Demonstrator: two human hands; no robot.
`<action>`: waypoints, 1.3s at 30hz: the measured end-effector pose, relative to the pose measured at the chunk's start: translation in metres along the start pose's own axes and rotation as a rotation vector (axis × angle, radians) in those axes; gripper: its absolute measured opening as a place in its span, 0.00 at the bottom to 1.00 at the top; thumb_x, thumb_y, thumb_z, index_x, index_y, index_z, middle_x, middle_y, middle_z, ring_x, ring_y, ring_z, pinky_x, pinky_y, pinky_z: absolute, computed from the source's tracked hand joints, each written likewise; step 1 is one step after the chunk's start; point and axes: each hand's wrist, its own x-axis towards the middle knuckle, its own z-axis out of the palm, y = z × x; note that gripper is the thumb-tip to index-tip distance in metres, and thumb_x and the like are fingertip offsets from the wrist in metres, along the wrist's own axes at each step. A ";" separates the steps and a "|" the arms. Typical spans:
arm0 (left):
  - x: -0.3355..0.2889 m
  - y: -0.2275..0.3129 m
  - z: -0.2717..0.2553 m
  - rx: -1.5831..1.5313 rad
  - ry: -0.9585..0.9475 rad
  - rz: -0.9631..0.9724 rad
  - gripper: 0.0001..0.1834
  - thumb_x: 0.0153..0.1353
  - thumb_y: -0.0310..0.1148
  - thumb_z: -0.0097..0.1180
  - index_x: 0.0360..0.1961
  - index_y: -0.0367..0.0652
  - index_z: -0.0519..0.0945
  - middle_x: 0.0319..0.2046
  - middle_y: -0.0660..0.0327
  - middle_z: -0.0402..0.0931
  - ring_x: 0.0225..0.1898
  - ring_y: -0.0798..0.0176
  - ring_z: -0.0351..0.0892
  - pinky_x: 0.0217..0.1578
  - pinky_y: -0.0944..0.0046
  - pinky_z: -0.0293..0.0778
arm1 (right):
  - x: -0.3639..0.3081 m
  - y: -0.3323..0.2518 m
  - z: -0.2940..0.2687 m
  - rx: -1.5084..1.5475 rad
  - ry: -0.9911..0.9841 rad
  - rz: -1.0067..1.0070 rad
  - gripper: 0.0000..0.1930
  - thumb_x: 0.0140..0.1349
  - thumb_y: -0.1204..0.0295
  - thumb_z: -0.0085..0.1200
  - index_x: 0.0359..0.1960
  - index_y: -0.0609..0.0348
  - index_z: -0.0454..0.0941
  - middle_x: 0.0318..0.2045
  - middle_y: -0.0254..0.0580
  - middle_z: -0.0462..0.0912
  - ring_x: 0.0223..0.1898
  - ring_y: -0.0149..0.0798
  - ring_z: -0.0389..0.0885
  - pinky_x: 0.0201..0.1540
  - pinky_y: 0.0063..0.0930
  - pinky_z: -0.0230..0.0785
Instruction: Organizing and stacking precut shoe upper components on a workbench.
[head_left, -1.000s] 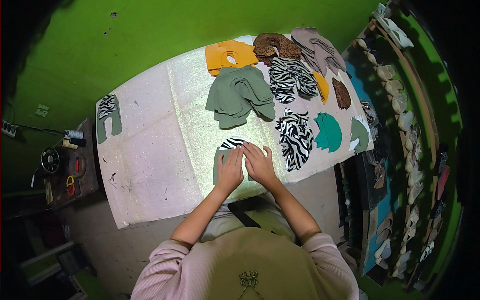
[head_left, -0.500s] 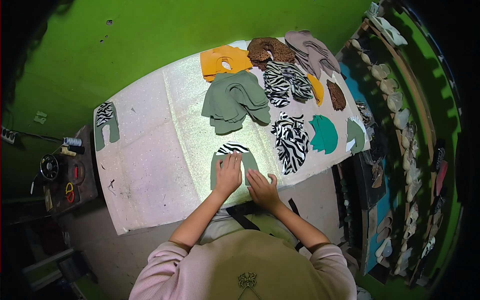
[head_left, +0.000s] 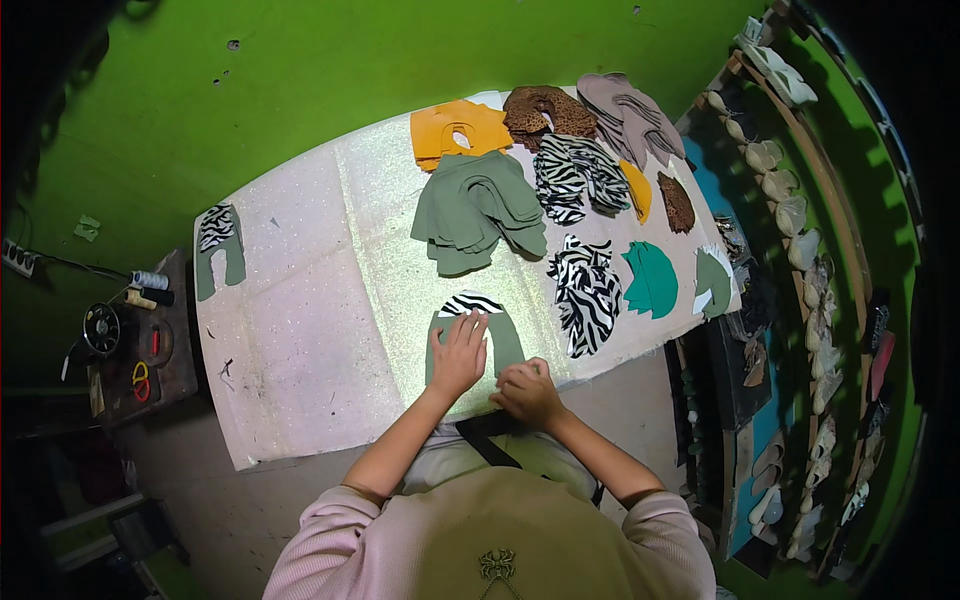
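Note:
A sage-green U-shaped piece [head_left: 505, 344] lies on the table in front of me, its legs toward me, like a shoe upper cut from sheet material. A zebra-print piece [head_left: 470, 301] sits at its curved far end. My left hand [head_left: 460, 357] rests on the green piece with fingers stretched out, the tips touching the lower edge of the zebra print. By the near end of the right leg, my right hand [head_left: 528, 392] is closed with its fingers curled. Whatever it pinches, if anything, is hidden.
Beyond my hands are stacks of sage-green [head_left: 480, 210], orange [head_left: 455, 130], leopard-print [head_left: 545, 112] and zebra-print pieces [head_left: 585, 295]. A joined zebra-and-green piece [head_left: 218, 250] lies far left. A sewing machine [head_left: 102, 330] stands left; shelves of shoe forms [head_left: 803, 248] line the right.
My right hand has drawn back slightly toward me, its fingers going from spread flat to curled. My left hand remains on the green piece. The whole view has shifted slightly.

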 end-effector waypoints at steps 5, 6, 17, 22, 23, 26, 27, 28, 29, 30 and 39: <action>0.001 0.000 -0.003 -0.023 0.002 0.000 0.25 0.57 0.35 0.48 0.58 0.44 0.69 0.56 0.58 0.68 0.58 0.59 0.65 0.52 0.48 0.53 | 0.039 0.006 0.015 0.114 0.111 0.179 0.17 0.59 0.69 0.51 0.50 0.60 0.72 0.51 0.47 0.73 0.54 0.45 0.71 0.59 0.44 0.53; -0.001 0.000 -0.003 -0.030 0.000 0.001 0.25 0.57 0.35 0.48 0.58 0.44 0.69 0.56 0.58 0.68 0.58 0.59 0.65 0.52 0.48 0.53 | 0.046 0.009 0.019 0.096 0.080 0.186 0.20 0.60 0.69 0.50 0.54 0.62 0.68 0.55 0.49 0.69 0.57 0.47 0.67 0.62 0.45 0.50; 0.002 -0.014 -0.008 -0.090 -0.059 -0.006 0.31 0.56 0.36 0.47 0.62 0.38 0.62 0.65 0.54 0.56 0.63 0.55 0.58 0.56 0.47 0.52 | 0.059 0.030 0.046 -0.174 -0.137 0.237 0.33 0.66 0.55 0.38 0.67 0.62 0.51 0.68 0.49 0.53 0.69 0.46 0.49 0.68 0.53 0.30; 0.001 -0.038 -0.020 0.030 -0.148 0.118 0.29 0.60 0.39 0.45 0.63 0.48 0.64 0.68 0.62 0.53 0.69 0.51 0.48 0.61 0.32 0.39 | 0.061 0.022 0.047 -0.229 -0.113 0.251 0.33 0.66 0.52 0.38 0.67 0.57 0.52 0.68 0.49 0.52 0.69 0.47 0.49 0.67 0.56 0.31; 0.002 -0.046 -0.023 0.030 -0.182 0.127 0.28 0.62 0.40 0.43 0.64 0.51 0.63 0.67 0.67 0.54 0.70 0.50 0.44 0.60 0.27 0.31 | 0.062 0.021 0.047 -0.256 -0.121 0.245 0.33 0.66 0.52 0.38 0.68 0.56 0.52 0.68 0.49 0.51 0.69 0.47 0.49 0.67 0.56 0.31; 0.005 -0.066 -0.032 0.043 -0.248 0.193 0.27 0.63 0.41 0.43 0.65 0.53 0.62 0.67 0.69 0.55 0.70 0.49 0.43 0.60 0.26 0.28 | 0.063 0.019 0.045 -0.281 -0.133 0.234 0.33 0.66 0.51 0.38 0.67 0.54 0.53 0.68 0.49 0.51 0.69 0.47 0.49 0.67 0.57 0.32; 0.005 -0.071 -0.038 0.025 -0.248 0.201 0.27 0.64 0.42 0.42 0.65 0.53 0.61 0.67 0.70 0.55 0.70 0.48 0.43 0.60 0.25 0.27 | 0.062 0.021 0.048 -0.287 -0.125 0.231 0.33 0.65 0.51 0.39 0.67 0.54 0.53 0.68 0.49 0.51 0.69 0.47 0.49 0.67 0.57 0.32; 0.006 -0.077 -0.040 0.034 -0.248 0.221 0.27 0.64 0.42 0.42 0.65 0.54 0.62 0.67 0.70 0.56 0.70 0.49 0.44 0.61 0.26 0.27 | 0.061 0.023 0.051 -0.294 -0.115 0.235 0.33 0.65 0.51 0.39 0.67 0.54 0.53 0.68 0.49 0.51 0.69 0.47 0.49 0.67 0.58 0.32; 0.007 -0.083 -0.043 0.044 -0.247 0.240 0.27 0.64 0.43 0.42 0.64 0.54 0.63 0.66 0.70 0.56 0.70 0.49 0.44 0.61 0.26 0.28 | 0.059 0.025 0.053 -0.302 -0.104 0.239 0.33 0.65 0.51 0.39 0.67 0.54 0.53 0.68 0.49 0.51 0.69 0.46 0.49 0.67 0.58 0.32; 0.008 -0.089 -0.046 0.058 -0.244 0.258 0.26 0.64 0.43 0.41 0.64 0.54 0.64 0.66 0.70 0.57 0.70 0.50 0.44 0.61 0.27 0.28 | 0.059 0.024 0.053 -0.301 -0.110 0.243 0.33 0.65 0.50 0.39 0.67 0.54 0.54 0.68 0.49 0.51 0.69 0.46 0.48 0.67 0.58 0.31; 0.009 -0.101 -0.055 0.034 -0.350 0.419 0.35 0.62 0.51 0.42 0.68 0.51 0.56 0.68 0.67 0.52 0.70 0.53 0.43 0.64 0.33 0.30 | 0.061 0.021 0.051 -0.308 -0.129 0.257 0.33 0.65 0.50 0.40 0.68 0.52 0.53 0.69 0.47 0.50 0.69 0.45 0.48 0.66 0.63 0.28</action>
